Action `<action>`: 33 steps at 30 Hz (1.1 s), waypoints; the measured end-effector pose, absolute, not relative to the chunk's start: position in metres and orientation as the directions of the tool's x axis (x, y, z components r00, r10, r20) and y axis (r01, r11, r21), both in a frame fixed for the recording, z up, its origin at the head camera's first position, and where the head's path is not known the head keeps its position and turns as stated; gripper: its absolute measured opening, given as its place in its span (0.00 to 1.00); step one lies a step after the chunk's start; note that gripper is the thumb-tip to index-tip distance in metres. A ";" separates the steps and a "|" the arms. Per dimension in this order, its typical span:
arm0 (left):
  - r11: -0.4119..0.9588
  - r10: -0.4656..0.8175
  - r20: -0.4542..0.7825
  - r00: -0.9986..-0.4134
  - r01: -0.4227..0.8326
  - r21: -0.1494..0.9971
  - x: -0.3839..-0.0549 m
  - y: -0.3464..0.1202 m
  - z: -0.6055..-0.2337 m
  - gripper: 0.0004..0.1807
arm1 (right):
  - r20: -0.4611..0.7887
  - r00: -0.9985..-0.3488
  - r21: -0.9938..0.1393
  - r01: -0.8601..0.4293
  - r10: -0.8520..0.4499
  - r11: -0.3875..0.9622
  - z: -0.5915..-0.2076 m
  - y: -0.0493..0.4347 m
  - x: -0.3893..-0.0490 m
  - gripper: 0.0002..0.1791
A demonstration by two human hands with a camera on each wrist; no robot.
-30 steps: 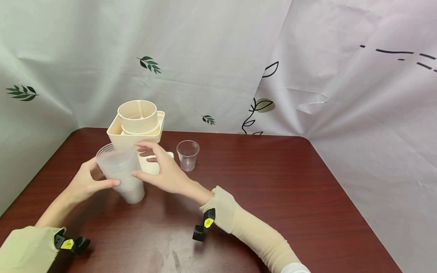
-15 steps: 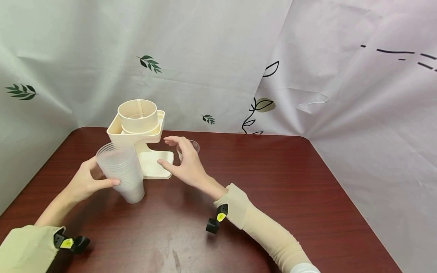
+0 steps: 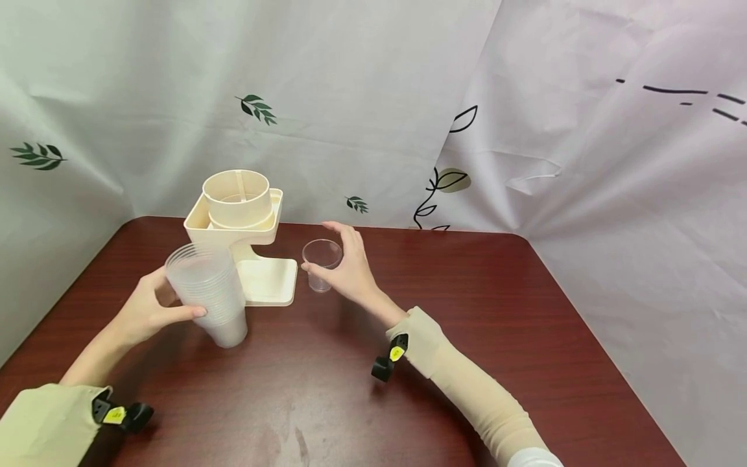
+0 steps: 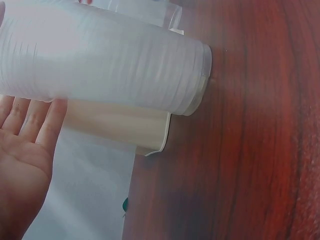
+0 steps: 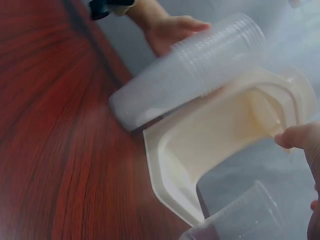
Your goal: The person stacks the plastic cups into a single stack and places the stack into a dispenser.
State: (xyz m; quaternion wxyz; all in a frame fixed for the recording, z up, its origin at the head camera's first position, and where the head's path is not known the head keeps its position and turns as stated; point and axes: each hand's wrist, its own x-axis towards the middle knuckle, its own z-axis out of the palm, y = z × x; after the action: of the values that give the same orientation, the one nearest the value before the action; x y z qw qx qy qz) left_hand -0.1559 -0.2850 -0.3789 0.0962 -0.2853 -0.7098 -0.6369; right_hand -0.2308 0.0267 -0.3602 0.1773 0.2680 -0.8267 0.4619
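In the head view my left hand (image 3: 140, 312) holds a tall stack of clear plastic cups (image 3: 217, 305), its thumb across the near side. The stack leans, rims toward the upper left. The left wrist view shows that hand's fingers (image 4: 42, 117) against the stack's side. Farther right, a single clear plastic cup (image 3: 319, 284) stands upright on the table. My right hand (image 3: 353, 279) is at this cup, thumb crossing in front of it and fingers spread beyond its far right side. The right wrist view has the thumb (image 5: 302, 137) above the single cup (image 5: 242, 220).
Behind the stack stands a cream plastic cup holder (image 3: 230, 235) with a round top ring (image 3: 248, 213) and a flat base plate (image 3: 271, 282). All of it is on a dark red wooden table (image 3: 327, 389). A pale curtain (image 3: 373, 117) hangs along the back and sides.
My right hand has left the stack of cups and moved right, past the base plate, to the single cup. The left hand and stack have stayed in place.
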 end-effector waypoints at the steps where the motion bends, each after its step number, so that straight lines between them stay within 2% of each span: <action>1: 0.030 0.283 0.499 -0.819 0.528 0.849 -0.156 -0.285 -0.379 0.44 | 0.514 -0.816 -0.695 -0.577 -0.264 0.429 -0.361 0.028 -0.232 0.43; 5: 0.050 0.284 0.490 -0.824 0.523 0.851 -0.156 -0.285 -0.379 0.44 | 0.408 -0.885 -0.784 -0.465 -0.224 0.412 -0.365 0.032 -0.237 0.46; 13: 0.060 0.287 0.484 -0.827 0.520 0.852 -0.155 -0.285 -0.379 0.45 | 0.279 -0.939 -0.873 -0.336 -0.203 0.354 -0.378 0.036 -0.243 0.49; 20: 0.032 0.282 0.494 -0.823 0.522 0.852 -0.156 -0.285 -0.379 0.44 | 0.200 -0.962 -0.915 -0.251 -0.184 0.316 -0.383 0.032 -0.240 0.49; 33: 0.089 0.276 0.468 -0.840 0.507 0.857 -0.154 -0.286 -0.379 0.45 | 0.140 -0.974 -0.971 -0.170 -0.179 0.166 -0.390 0.026 -0.242 0.45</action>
State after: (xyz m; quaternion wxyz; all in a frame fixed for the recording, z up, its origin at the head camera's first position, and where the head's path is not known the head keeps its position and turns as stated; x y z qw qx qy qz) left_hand -0.1544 -0.2858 -0.3791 0.0931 -0.2674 -0.7319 -0.6198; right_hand -0.2424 0.0262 -0.3903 -0.0037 0.1143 -0.7636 0.6355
